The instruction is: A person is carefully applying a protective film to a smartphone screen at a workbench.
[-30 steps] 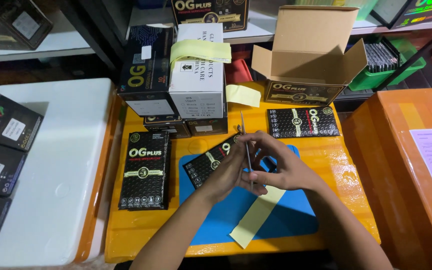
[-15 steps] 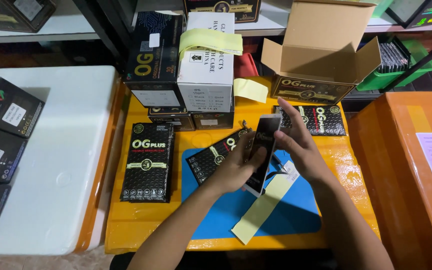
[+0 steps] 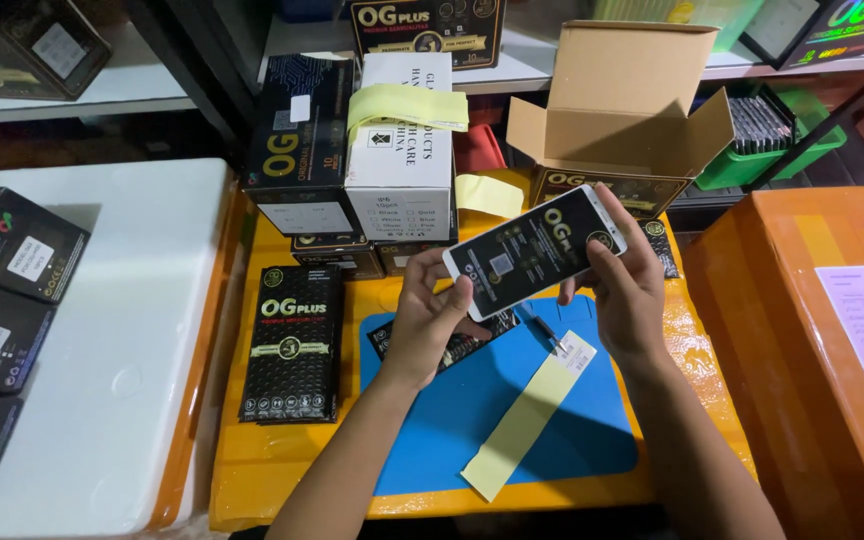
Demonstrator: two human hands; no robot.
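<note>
Both hands lift 1 flat black packet (image 3: pixel 535 246) with a white edge above the blue mat (image 3: pixel 472 420), the left hand (image 3: pixel 432 318) pinching its lower end and the right hand (image 3: pixel 624 280) gripping its upper end.

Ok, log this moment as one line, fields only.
left hand: grips phone-shaped black panel, lower end | right hand: grips upper end | panel: raised, tilted over blue mat | yellow strip: on mat

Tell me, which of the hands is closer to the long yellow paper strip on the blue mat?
Right. The right hand is just above the yellow strip's top end; the left hand is farther left.
</note>
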